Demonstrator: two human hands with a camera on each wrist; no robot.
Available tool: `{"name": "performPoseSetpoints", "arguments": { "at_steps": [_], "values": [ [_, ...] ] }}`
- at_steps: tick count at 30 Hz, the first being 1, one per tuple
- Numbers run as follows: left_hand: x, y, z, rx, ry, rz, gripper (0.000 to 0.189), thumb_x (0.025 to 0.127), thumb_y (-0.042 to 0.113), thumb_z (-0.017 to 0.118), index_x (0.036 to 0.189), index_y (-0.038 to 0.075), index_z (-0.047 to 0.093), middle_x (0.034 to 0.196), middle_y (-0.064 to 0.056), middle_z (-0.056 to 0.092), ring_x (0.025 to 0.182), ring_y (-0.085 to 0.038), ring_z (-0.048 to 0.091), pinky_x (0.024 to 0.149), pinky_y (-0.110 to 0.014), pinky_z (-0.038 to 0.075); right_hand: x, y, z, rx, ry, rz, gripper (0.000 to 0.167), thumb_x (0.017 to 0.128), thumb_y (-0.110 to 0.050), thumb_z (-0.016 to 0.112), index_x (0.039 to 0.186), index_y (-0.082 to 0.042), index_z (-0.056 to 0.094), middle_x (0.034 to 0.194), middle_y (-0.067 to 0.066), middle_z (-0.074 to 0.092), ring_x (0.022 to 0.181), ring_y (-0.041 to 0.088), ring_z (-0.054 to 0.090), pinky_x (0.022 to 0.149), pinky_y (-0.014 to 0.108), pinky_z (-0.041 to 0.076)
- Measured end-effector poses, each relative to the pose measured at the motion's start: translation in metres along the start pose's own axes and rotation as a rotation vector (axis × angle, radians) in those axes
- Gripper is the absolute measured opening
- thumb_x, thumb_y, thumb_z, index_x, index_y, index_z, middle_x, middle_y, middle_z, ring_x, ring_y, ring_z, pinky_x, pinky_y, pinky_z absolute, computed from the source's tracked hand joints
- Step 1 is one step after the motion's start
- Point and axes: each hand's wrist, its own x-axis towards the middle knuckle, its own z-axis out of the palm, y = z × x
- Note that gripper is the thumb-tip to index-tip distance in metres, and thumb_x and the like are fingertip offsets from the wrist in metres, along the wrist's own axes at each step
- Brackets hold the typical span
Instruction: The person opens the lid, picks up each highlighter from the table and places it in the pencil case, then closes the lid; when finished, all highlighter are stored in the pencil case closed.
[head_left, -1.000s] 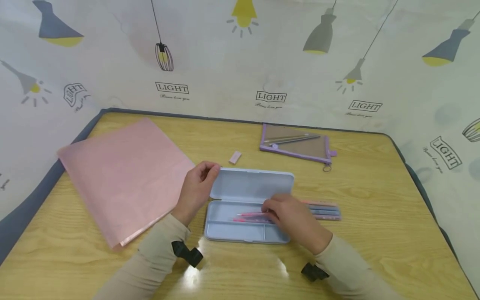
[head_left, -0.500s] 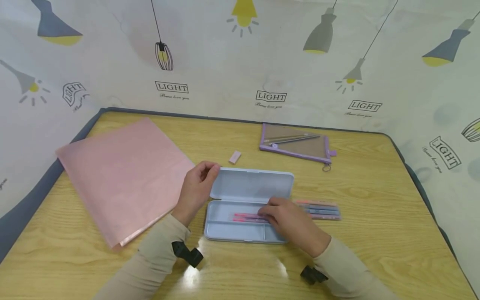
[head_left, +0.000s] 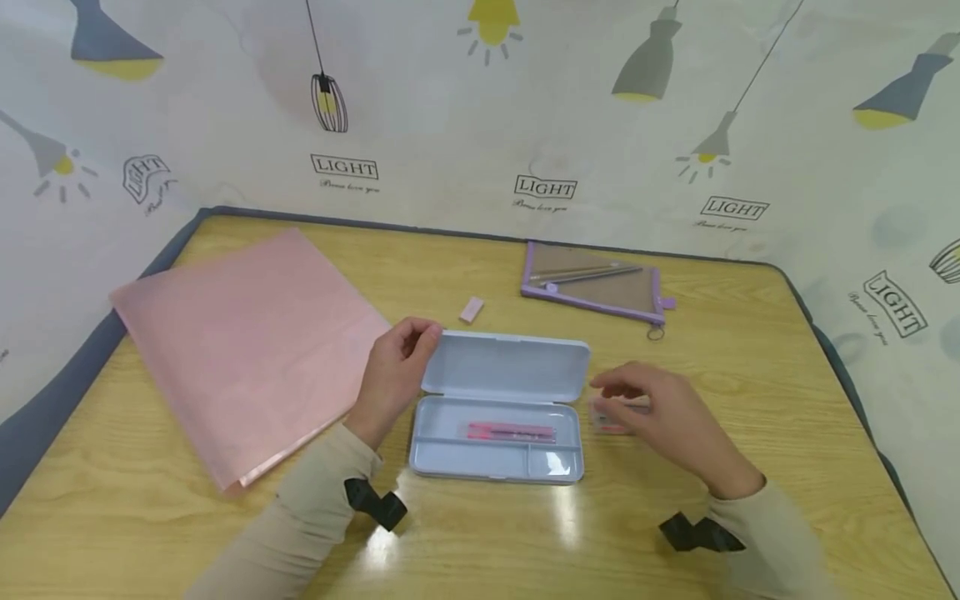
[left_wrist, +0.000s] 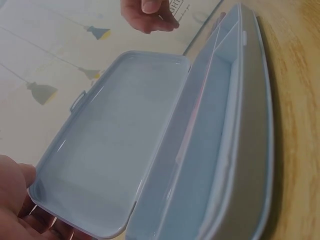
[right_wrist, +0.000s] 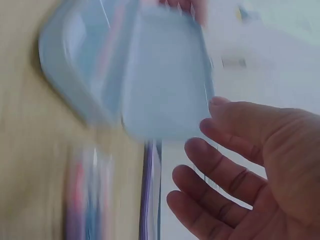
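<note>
A pale blue pencil case [head_left: 468, 459] lies open on the table in the head view, its lid [head_left: 504, 367] raised at the back. My left hand [head_left: 397, 375] pinches the lid's left corner between thumb and fingers, as the left wrist view also shows. Inside the long back compartment lie pink-tipped pens [head_left: 513, 432]. To the right of the case, my right hand [head_left: 667, 417] hovers with loosely bent fingers and holds nothing. Below it several coloured pens [right_wrist: 87, 195] lie side by side on the table; in the head view the hand partly hides them.
A pink folder-like sheet [head_left: 255, 350] lies at the left. A small pale pink eraser [head_left: 472, 310] sits behind the case. Farther back right is a see-through pouch [head_left: 592, 304] with purple edging and slim sticks showing. A patterned cloth [head_left: 442, 108] stands behind the table.
My right hand has let go of the pink-tipped pens inside the case and moved right, over the pens on the table. The left hand keeps its hold on the lid.
</note>
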Motion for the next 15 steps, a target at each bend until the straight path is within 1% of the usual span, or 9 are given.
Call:
{"name": "performPoseSetpoints", "arguments": {
  "at_steps": [1,3,6,9,12,15],
  "values": [
    [0.000,0.000,0.000,-0.002,0.000,0.003,0.027,0.102,0.031,0.055,0.109,0.009,0.067,0.104,-0.009,0.067,0.086,-0.018,0.056,0.076,-0.032,0.047,0.000,0.007,-0.007,-0.003,0.003,0.038,0.024,0.093,-0.024,0.070,0.113,-0.011,0.071,0.110,0.004,0.071,0.096,0.018,0.067,0.083,0.043,0.056],
    [0.000,0.000,-0.001,-0.002,0.000,0.006,0.027,0.102,0.032,0.055,0.109,0.009,0.067,0.104,-0.008,0.067,0.086,-0.018,0.056,0.076,-0.032,0.047,-0.001,0.023,-0.017,-0.013,-0.003,0.087,0.027,0.094,-0.027,0.069,0.115,-0.010,0.070,0.114,0.006,0.070,0.098,0.020,0.066,0.086,0.044,0.055],
    [0.000,0.000,-0.001,0.005,0.001,0.004,0.027,0.102,0.032,0.055,0.109,0.009,0.067,0.104,-0.008,0.067,0.087,-0.018,0.056,0.077,-0.032,0.047,-0.002,0.045,-0.024,-0.038,-0.039,0.135,0.029,0.096,-0.029,0.066,0.118,-0.011,0.068,0.116,0.006,0.069,0.100,0.021,0.064,0.087,0.040,0.053],
    [0.000,0.000,-0.001,0.010,0.002,0.000,0.028,0.102,0.033,0.055,0.109,0.009,0.067,0.104,-0.008,0.067,0.087,-0.018,0.056,0.077,-0.032,0.046,-0.002,0.062,-0.025,-0.047,-0.073,0.173,0.028,0.096,-0.030,0.065,0.117,-0.011,0.068,0.113,0.005,0.069,0.100,0.019,0.061,0.086,0.034,0.051],
    [0.000,0.000,-0.001,0.006,-0.002,-0.003,0.028,0.102,0.033,0.055,0.110,0.009,0.067,0.104,-0.008,0.067,0.087,-0.018,0.056,0.077,-0.032,0.046,-0.001,0.075,-0.022,-0.044,-0.097,0.186,0.026,0.096,-0.029,0.066,0.113,-0.011,0.069,0.110,0.007,0.068,0.098,0.020,0.060,0.084,0.036,0.050],
    [0.000,0.000,-0.001,0.001,-0.003,-0.001,0.028,0.102,0.033,0.055,0.110,0.009,0.067,0.104,-0.008,0.067,0.087,-0.018,0.056,0.077,-0.032,0.046,0.000,0.084,-0.018,-0.062,-0.104,0.161,0.021,0.094,-0.025,0.069,0.108,-0.010,0.071,0.108,0.008,0.068,0.097,0.021,0.060,0.082,0.040,0.051]
  ]
}}
